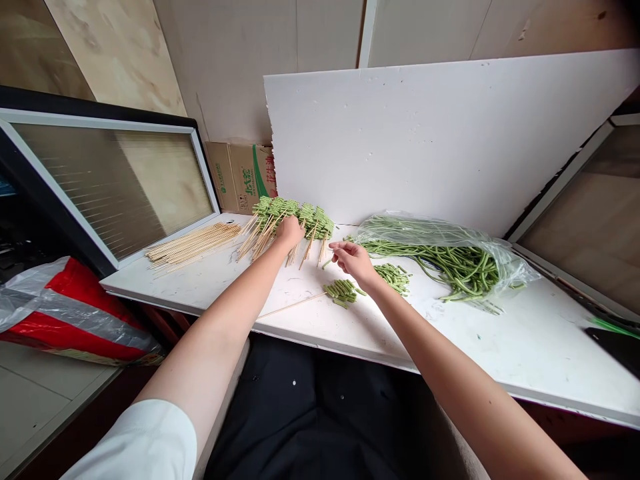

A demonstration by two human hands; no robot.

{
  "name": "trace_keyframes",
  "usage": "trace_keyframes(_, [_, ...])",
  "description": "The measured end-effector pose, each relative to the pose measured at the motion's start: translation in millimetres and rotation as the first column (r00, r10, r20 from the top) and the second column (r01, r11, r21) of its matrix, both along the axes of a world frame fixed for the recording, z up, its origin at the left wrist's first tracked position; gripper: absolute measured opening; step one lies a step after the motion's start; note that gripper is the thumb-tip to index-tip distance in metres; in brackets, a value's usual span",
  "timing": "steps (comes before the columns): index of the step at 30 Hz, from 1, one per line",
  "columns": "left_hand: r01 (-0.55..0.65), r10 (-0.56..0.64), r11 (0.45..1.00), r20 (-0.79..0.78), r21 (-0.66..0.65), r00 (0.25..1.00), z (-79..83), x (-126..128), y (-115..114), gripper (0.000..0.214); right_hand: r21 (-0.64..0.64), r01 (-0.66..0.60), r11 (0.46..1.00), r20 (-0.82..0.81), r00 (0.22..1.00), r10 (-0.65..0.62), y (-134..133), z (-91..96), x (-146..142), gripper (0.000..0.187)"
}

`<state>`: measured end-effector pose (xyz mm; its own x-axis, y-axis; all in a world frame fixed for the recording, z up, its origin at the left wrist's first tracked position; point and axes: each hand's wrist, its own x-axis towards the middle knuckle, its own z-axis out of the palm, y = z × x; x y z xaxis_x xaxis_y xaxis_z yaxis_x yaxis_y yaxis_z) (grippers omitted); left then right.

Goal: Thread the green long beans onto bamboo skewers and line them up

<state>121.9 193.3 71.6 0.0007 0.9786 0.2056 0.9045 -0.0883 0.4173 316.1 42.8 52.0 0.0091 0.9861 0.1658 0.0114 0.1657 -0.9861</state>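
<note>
Standing against the back wall, a white foam sheet (450, 133) is backing a white tabletop (500, 347). A glass-fronted cabinet (110, 180) is lying along the left edge, with a red and clear plastic sack (65, 313) slumping below it. A cardboard box (240, 177) is sitting in the far corner.

A clear bag of long beans (450, 257) is lying open on the table to the right, with stems spilling toward the centre. Loaded skewers (295, 213) are piling up at the back. Bare bamboo skewers (193, 243) are fanning out just left of them.

The left hand (289, 232) is resting palm down on the sticks of the loaded pile, fingers curling over them; cannot tell if it is gripping. The right hand (353, 260) is hovering beside that pile, thumb and forefinger drawing narrow; cannot tell what it is pinching.

Two heaps of cut bean pieces (343, 291) are lying near the right wrist. A single skewer (293, 305) is lying between the forearms.
</note>
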Motion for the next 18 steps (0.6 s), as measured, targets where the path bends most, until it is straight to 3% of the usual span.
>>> trace_keyframes(9, [-0.060,0.068,0.997,-0.148,0.055,0.987,-2.9,4,11,0.028,0.027,0.008,1.000,-0.046,0.999,-0.007,-6,0.8,13,0.036])
trace_keyframes(18, [-0.084,0.075,0.996,-0.236,-0.031,0.969,-8.7,14,29,0.033,0.050,0.104,0.993,-0.206,0.974,-0.092,-17,9.3,50,0.039])
